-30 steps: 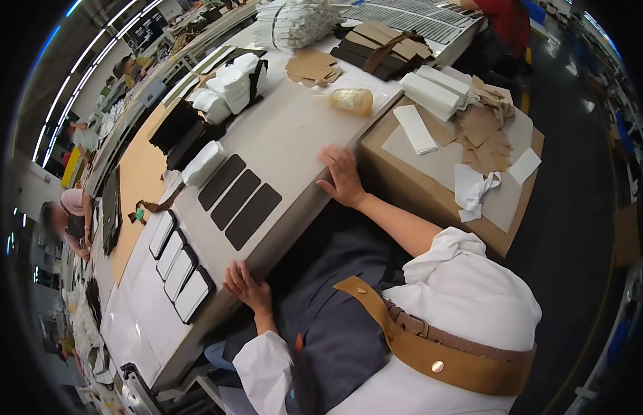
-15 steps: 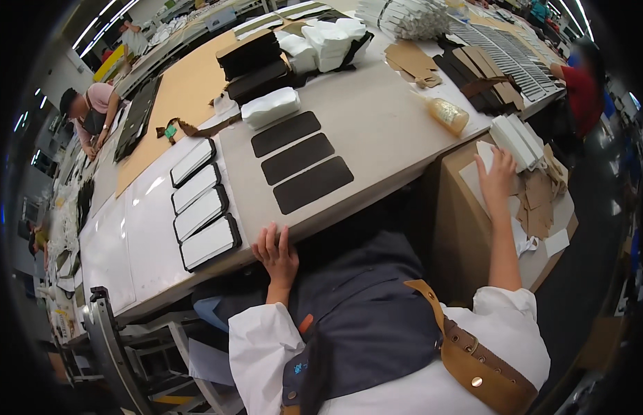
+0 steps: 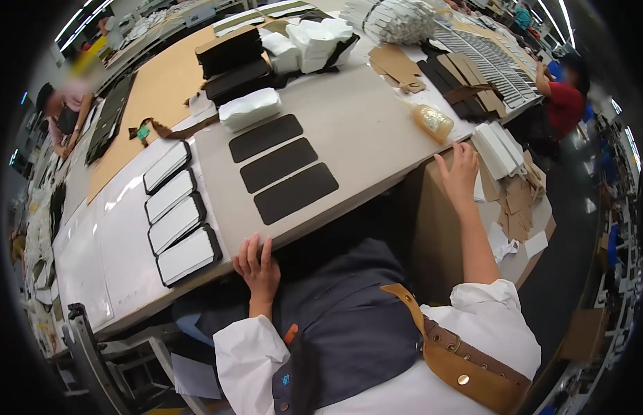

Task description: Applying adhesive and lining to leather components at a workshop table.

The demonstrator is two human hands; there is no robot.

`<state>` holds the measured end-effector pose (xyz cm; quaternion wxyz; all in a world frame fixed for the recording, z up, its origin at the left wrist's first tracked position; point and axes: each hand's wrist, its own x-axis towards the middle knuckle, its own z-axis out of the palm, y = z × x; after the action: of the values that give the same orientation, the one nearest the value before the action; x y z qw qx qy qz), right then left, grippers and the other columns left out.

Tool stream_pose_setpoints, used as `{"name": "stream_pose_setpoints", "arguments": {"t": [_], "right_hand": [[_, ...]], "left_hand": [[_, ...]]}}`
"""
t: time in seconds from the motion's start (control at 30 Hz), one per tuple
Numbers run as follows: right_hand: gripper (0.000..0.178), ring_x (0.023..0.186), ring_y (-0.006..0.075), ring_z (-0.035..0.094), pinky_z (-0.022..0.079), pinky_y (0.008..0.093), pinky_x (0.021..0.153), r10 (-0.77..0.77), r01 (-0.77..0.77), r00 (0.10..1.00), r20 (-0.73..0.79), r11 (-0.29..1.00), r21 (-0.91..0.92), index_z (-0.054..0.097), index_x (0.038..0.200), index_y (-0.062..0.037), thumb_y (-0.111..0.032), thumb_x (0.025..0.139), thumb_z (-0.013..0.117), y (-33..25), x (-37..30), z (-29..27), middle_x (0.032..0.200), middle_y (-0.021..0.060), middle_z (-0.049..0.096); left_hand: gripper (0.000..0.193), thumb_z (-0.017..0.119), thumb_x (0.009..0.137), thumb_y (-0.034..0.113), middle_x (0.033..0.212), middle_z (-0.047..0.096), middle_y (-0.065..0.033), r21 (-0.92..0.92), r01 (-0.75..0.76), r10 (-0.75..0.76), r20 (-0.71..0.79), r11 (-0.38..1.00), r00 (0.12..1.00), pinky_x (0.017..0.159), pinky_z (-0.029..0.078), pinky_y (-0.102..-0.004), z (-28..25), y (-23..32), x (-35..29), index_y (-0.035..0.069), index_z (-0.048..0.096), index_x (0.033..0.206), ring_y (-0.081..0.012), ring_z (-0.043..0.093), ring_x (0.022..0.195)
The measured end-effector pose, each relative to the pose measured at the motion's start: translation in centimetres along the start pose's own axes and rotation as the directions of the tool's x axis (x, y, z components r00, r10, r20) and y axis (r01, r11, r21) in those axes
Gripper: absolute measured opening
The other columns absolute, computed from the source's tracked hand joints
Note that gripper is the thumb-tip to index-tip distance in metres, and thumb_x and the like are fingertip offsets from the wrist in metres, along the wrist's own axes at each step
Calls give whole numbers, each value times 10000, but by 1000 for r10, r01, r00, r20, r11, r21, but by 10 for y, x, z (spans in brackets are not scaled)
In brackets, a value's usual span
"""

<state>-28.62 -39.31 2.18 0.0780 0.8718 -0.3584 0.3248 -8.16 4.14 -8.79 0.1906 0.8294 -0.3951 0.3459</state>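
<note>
My left hand [image 3: 258, 275] rests on the front edge of the grey work board [image 3: 366, 166], its fingers stretched out and holding nothing. Three dark rounded strips [image 3: 296, 194] lie side by side on the board in front of it. To its left is a row of several black-edged cases with white strips [image 3: 189, 257] on them. My right hand [image 3: 461, 176] is over the cardboard box [image 3: 432, 228] by the table, thumb and fingers apart, with nothing visible in it. It is close to a stack of white strips [image 3: 498, 150] and a bottle of yellowish liquid [image 3: 433, 122].
Brown cardboard pieces [image 3: 517, 199] lie on the box top. A white block [image 3: 250, 109], black stacks [image 3: 231, 59] and white bundles [image 3: 314, 43] stand farther back. Dark and tan strips [image 3: 467, 79] lie at the right. People work at left and at right, one in a red shirt [image 3: 567, 107].
My right hand has moved left, away from the white stack and toward the bottle. My left hand stays at the board's edge. The whole view has shifted slightly.
</note>
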Motion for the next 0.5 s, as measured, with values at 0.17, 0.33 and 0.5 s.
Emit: {"name": "stream_pose_setpoints", "arguments": {"t": [0.17,0.33,0.5], "right_hand": [[682,1135,405,483,390,499,975,373,-303,906,199,901,-310,541,1210,60,-480,826,700,67,-32,-9,1176,243,537],[632,1094,417,518,413,488,953,354,-308,917,185,921,-238,607,1119,70,-467,803,707,101,-38,-2,1101,259,580],[537,948,418,607,469,472,886,317,-311,921,227,948,-59,679,972,69,-425,766,718,117,-26,-12,925,269,655]], "left_hand": [[573,624,793,22,1409,480,-66,-41,0,-2,-47,999,999,1164,128,-495,8,-1,0,184,523,1334,-290,391,1358],[546,608,792,20,1393,483,-47,-60,29,-32,-43,998,999,1161,132,-468,6,4,3,205,554,1303,-266,401,1342],[498,592,790,4,1374,496,-65,-117,89,-90,-2,989,996,1144,172,-479,-6,16,11,186,601,1253,-295,405,1327]]}}
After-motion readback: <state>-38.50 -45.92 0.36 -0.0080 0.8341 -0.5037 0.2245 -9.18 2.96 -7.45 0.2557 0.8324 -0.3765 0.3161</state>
